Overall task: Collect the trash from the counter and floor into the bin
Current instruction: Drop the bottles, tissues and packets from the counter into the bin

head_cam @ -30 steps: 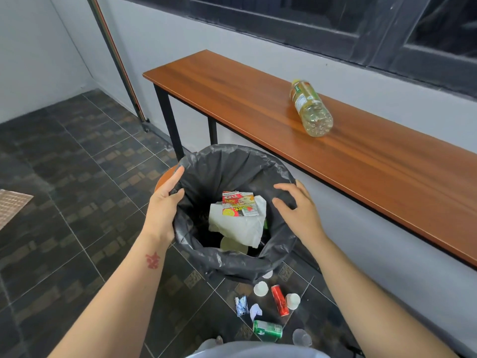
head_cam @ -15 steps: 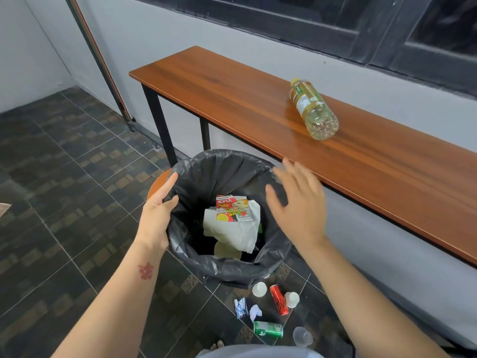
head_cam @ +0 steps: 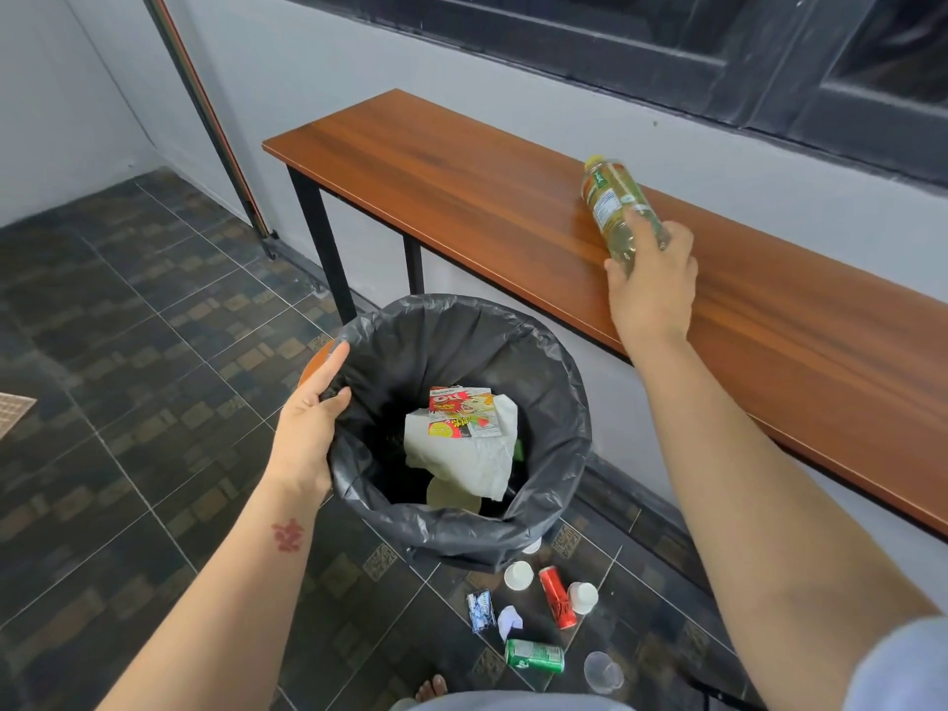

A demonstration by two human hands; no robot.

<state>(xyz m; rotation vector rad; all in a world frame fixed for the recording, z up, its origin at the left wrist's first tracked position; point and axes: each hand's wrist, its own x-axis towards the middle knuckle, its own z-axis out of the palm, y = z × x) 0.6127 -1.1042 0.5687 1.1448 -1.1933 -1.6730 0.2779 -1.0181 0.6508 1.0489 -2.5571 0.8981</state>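
Clear plastic bottle (head_cam: 613, 207), low over the wooden desk (head_cam: 461, 187), is held at its base end by the right hand (head_cam: 651, 295), fingers (head_cam: 676, 237) curled round it. Judged light, smooth and crushable; a mid-body hold looks safer. Left hand (head_cam: 308, 428) grips the rim of the black-lined bin (head_cam: 564, 443). Cans (head_cam: 556, 597) and cups (head_cam: 518, 575) lie on the floor (head_cam: 154, 351).
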